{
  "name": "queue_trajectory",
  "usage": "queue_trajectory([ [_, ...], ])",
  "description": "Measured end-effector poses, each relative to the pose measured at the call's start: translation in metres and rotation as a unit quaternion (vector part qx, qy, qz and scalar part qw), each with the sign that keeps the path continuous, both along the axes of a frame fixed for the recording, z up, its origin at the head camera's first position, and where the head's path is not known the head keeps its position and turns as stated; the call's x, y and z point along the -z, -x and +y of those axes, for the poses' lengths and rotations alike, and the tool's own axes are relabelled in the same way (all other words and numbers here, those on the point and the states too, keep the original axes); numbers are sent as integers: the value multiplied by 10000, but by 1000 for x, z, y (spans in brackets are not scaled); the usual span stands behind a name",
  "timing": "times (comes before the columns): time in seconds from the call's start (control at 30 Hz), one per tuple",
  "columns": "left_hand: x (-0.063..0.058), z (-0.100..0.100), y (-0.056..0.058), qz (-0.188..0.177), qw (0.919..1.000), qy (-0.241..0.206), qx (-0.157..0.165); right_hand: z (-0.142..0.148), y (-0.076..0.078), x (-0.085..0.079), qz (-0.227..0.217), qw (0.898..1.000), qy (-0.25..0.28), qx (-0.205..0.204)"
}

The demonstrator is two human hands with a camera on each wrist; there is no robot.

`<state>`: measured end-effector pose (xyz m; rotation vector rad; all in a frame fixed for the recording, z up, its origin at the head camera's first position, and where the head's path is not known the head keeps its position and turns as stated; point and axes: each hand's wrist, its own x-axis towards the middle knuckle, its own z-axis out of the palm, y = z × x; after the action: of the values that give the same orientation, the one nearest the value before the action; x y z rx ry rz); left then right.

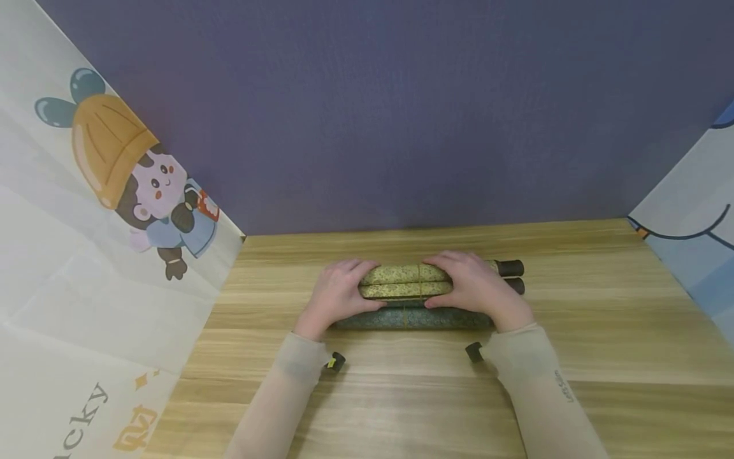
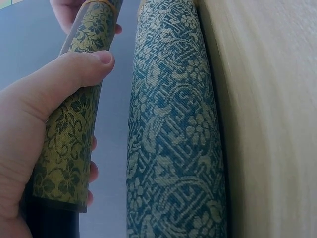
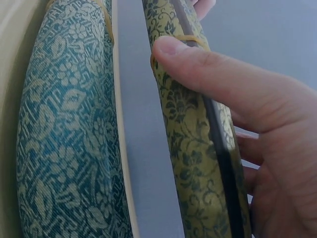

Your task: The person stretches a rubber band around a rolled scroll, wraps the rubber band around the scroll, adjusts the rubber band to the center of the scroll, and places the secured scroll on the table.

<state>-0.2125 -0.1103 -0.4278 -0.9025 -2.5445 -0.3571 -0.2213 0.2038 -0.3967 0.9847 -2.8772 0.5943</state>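
Both hands hold a yellow-green brocade scroll [image 1: 395, 274] with a floral pattern and a thin band round it. It shows as two rolls side by side, with black end knobs [image 1: 510, 268] at the right. My left hand [image 1: 339, 290] grips its left part, the thumb lying across the roll in the left wrist view. Near the right part, my right hand [image 1: 478, 290] grips it, thumb beside the band [image 3: 190, 38]. A teal patterned scroll [image 2: 173, 124], also banded, lies on the table just nearer to me. In the wrist views the yellow-green scroll stands apart from it.
The wood-grain table [image 1: 378, 401] meets a dark blue-purple panel [image 1: 401, 115] behind the scrolls. On the left is a white sheet [image 1: 51, 306] with a cartoon figure; another printed sheet [image 1: 694, 255] borders the right. Small dark pieces [image 1: 474, 352] sit beside the cuffs.
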Motion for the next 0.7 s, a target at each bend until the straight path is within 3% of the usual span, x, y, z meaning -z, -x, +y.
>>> queue_trajectory([
  [0.7,0,-1,-6,-195,9998,36,78,-14,-12,0,-25,10000,-27,-52],
])
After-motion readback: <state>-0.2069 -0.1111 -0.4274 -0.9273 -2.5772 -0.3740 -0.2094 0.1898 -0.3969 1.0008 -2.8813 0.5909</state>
